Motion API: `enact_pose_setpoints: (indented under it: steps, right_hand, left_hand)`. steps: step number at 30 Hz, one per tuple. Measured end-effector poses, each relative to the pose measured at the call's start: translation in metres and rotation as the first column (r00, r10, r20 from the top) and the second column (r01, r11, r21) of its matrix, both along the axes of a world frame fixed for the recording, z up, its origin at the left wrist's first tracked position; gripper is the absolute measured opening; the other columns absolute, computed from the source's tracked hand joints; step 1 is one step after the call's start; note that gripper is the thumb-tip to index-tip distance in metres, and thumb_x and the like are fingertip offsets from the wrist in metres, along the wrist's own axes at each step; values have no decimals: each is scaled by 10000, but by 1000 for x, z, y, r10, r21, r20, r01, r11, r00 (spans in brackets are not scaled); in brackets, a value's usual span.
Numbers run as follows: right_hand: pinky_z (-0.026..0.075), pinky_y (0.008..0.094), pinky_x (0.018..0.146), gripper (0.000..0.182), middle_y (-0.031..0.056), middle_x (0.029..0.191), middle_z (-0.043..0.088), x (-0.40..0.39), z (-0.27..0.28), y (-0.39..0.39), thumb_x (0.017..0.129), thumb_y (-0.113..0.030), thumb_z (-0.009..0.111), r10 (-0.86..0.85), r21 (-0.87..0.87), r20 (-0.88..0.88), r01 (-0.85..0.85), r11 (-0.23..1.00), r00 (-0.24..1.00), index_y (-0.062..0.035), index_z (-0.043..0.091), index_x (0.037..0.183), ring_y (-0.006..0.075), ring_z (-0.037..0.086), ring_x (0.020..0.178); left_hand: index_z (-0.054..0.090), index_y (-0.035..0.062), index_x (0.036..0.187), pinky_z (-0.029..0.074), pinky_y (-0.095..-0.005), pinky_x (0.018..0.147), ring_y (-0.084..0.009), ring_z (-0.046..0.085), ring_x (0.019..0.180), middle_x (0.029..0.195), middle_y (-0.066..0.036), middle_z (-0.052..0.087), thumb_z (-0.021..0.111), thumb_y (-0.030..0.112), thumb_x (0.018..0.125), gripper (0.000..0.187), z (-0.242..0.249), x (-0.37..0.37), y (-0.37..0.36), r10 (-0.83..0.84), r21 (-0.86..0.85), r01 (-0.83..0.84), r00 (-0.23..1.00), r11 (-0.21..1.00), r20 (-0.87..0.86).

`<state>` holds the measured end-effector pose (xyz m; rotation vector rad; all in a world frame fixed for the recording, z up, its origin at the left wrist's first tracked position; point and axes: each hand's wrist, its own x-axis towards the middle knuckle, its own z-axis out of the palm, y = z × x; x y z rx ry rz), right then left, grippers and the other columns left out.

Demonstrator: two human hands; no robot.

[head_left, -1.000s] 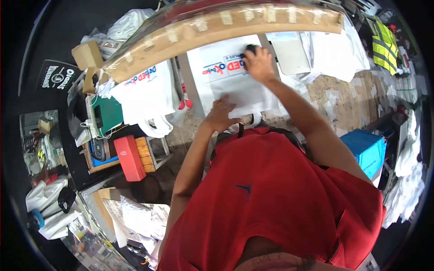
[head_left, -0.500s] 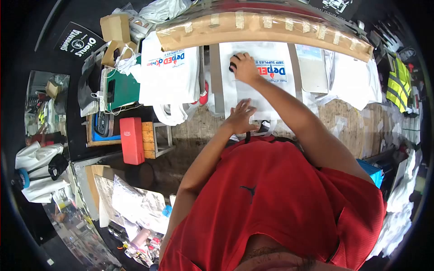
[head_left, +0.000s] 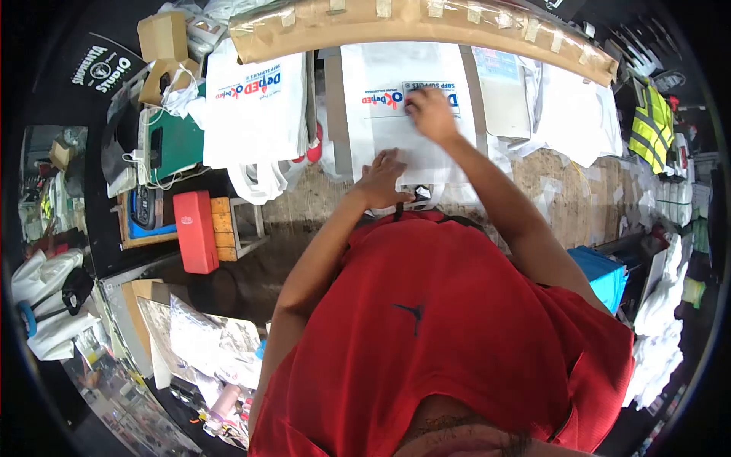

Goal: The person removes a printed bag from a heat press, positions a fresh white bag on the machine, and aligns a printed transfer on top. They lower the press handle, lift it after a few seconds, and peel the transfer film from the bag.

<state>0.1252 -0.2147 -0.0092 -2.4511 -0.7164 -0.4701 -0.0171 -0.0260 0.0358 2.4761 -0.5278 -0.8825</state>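
A white bag (head_left: 381,68) printed in blue and red letters lies flat on a grey-brown board (head_left: 336,107) in front of me. My right hand (head_left: 434,114), slightly blurred, is over the print with its fingers curled round a small dark object (head_left: 411,108). Most of that object is hidden by the fingers, so its kind cannot be made out. Near the bag's lower left edge, my left hand (head_left: 382,180) rests with fingers spread and holds nothing.
A stack of similar printed bags (head_left: 255,114) sits to the left, and more white bags (head_left: 579,114) lie to the right. A taped cardboard roll (head_left: 426,23) spans the back. A red box (head_left: 196,232) stands at the left on a wooden stool (head_left: 223,228).
My right hand has moved rightward across the bag, from left of the print onto it, uncovering more letters at the left. My left hand stays at the lower edge. The whole view has shifted.
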Motion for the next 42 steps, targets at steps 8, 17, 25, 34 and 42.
enact_pose_setpoints:
  steps: [8, 17, 25, 34, 42]
  right_hand:
    - [425, 516, 894, 344, 151, 1166, 555, 4, 4, -18, 811, -207, 651, -284, -83, -22, 282, 956, 958, -107, 590, 1134, 355, 503, 1115]
    - [401, 538, 989, 323, 124, 1302, 506, 23, 21, 86, 886, -226, 633, 16, -212, -179, -54, 976, 984, -276, 655, 1204, 366, 449, 1224]
    - [384, 562, 1009, 482, 165, 1357, 456, -11, 39, 69, 751, -340, 765, 45, -281, -245, -115, 953, 969, -244, 657, 1211, 408, 402, 1284]
    - [389, 532, 1001, 316, 128, 1324, 497, -12, 12, 61, 830, -363, 724, 69, -120, -127, -85, 989, 989, -222, 722, 1113, 361, 425, 1265]
    - [465, 527, 894, 208, 138, 1189, 584, 19, 4, 10, 842, -314, 693, -269, -29, -47, 267, 963, 962, -175, 742, 989, 352, 516, 1120]
  left_hand:
    - [425, 49, 1457, 255, -610, 1145, -345, 162, 1487, 1580, -195, 232, 716, 525, 822, 846, -14, -1, 2, 53, -64, -48, 996, 997, 77]
    - [422, -9, 1393, 509, -360, 802, -244, 608, 952, 1100, -143, 585, 754, 196, 811, 701, -64, 52, 36, 774, -464, -662, 627, 589, 88]
    - [466, 123, 1410, 434, -354, 855, -167, 561, 994, 1150, -39, 515, 645, 44, 814, 627, -36, 58, 34, 660, -503, -863, 405, 48, -632]
    - [483, 164, 1424, 396, -369, 920, -170, 488, 1157, 1301, -67, 439, 634, 83, 847, 602, -30, 58, 31, 646, -504, -862, 416, 56, -640]
    - [508, 113, 1402, 386, -321, 958, -175, 501, 1161, 1363, -89, 437, 687, 170, 873, 561, -33, 46, 26, 689, -565, -816, 479, 122, -543]
